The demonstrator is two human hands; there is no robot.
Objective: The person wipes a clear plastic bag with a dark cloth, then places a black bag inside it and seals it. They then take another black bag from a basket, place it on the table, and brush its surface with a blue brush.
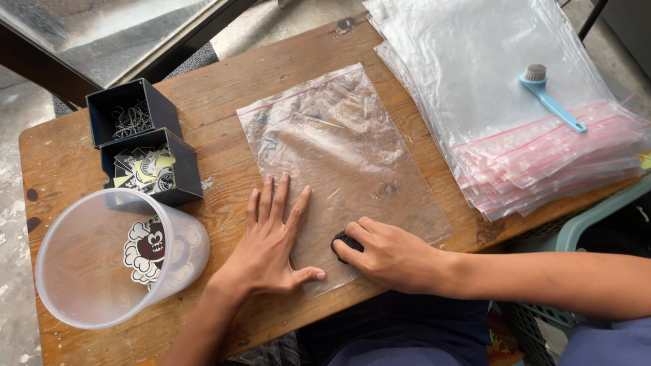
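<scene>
Your left hand (271,244) lies flat and open, fingers spread, on the near end of a clear plastic zip bag (342,163) with a red strip. The bag lies flat in the middle of the brown wooden table (61,163). Your right hand (390,257) is curled around a small black round thing (344,242) and presses it on the bag's near edge. A clear plastic tub (102,264) with stickers inside sits just left of your left hand.
</scene>
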